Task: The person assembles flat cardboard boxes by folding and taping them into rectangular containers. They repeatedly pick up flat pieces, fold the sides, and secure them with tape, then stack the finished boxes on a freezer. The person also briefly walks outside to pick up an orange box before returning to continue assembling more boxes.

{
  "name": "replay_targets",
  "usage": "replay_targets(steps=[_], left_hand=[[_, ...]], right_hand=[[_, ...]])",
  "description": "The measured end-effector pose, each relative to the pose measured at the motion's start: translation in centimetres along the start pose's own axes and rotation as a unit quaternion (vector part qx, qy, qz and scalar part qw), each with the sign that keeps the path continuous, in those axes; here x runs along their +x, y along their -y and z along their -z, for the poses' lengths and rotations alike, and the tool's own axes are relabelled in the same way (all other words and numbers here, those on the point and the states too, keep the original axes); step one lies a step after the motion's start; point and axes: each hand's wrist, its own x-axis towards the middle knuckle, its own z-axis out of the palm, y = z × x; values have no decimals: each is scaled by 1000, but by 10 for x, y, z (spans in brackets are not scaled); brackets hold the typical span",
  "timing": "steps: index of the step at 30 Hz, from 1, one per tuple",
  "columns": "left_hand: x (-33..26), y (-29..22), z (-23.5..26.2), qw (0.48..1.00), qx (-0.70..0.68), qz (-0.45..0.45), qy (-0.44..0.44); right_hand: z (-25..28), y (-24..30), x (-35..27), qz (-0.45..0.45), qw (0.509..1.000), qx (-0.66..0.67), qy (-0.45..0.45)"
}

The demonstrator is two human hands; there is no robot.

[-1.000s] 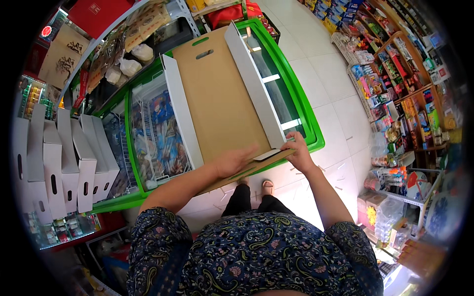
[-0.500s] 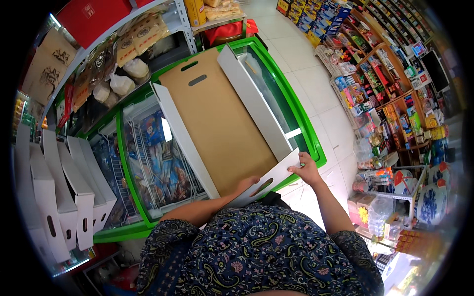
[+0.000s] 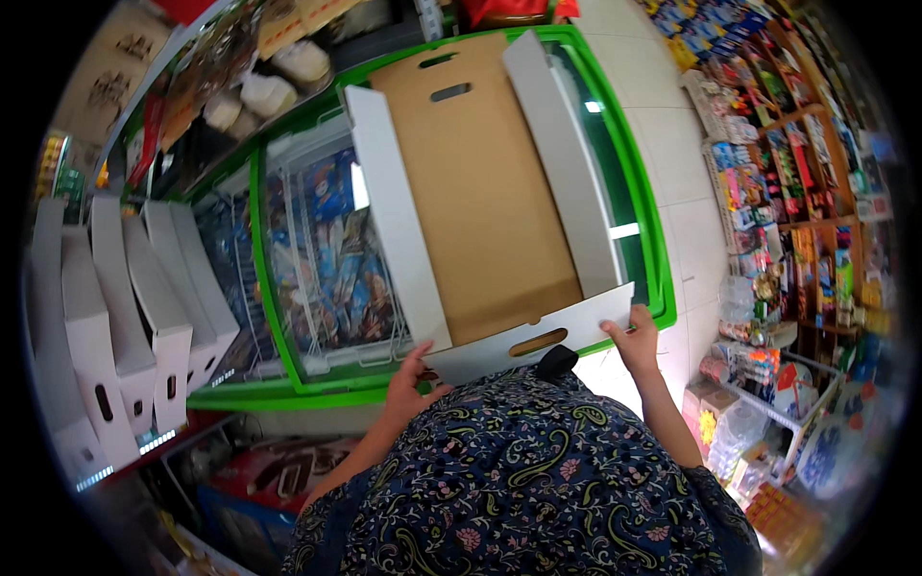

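Note:
A long cardboard box point(image 3: 485, 202), brown inside and white outside, lies open on a green-framed chest freezer point(image 3: 663, 278). Its white side walls stand up along both long edges. Across the near end, the white end flap point(image 3: 480, 361) with an oval handle slot is raised close to my body. My right hand point(image 3: 634, 344) pinches the flap's right end, thumb on the near face. At the box's near left corner is my left hand point(image 3: 411, 386), its fingers spread and touching the edge of the cardboard. Two more handle slots show at the far end.
Several folded white boxes point(image 3: 115, 336) stand upright at the left. Packaged goods show through the freezer's glass point(image 3: 331, 259). White bagged items point(image 3: 269, 94) sit on a shelf at the far left. Stocked shelves point(image 3: 797, 163) line the right side, beyond a tiled floor point(image 3: 687, 230).
My left hand has come off the inside of the end flap to the near left corner, its fingers spreading. The flap now stands more squarely across the near end. My right hand keeps its hold.

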Motion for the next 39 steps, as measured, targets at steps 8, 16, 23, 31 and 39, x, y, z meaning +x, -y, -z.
replay_targets(steps=[8, 16, 23, 31, 39], left_hand=[[3, 0, -26, 926, 339, -116, -117], [4, 13, -39, 879, 421, -139, -174], [-1, 21, -66, 888, 307, -212, -268], [-5, 22, -70, 904, 253, -161, -304], [-2, -31, -59, 921, 329, -50, -205]], right_hand=[[-4, 2, -2, 17, 999, -28, -40], [-4, 13, 7, -7, 999, -6, -52], [-5, 10, 6, -3, 999, -21, -35], [-2, 18, 13, -22, 998, -61, -8], [2, 32, 25, -64, 992, -109, 13]])
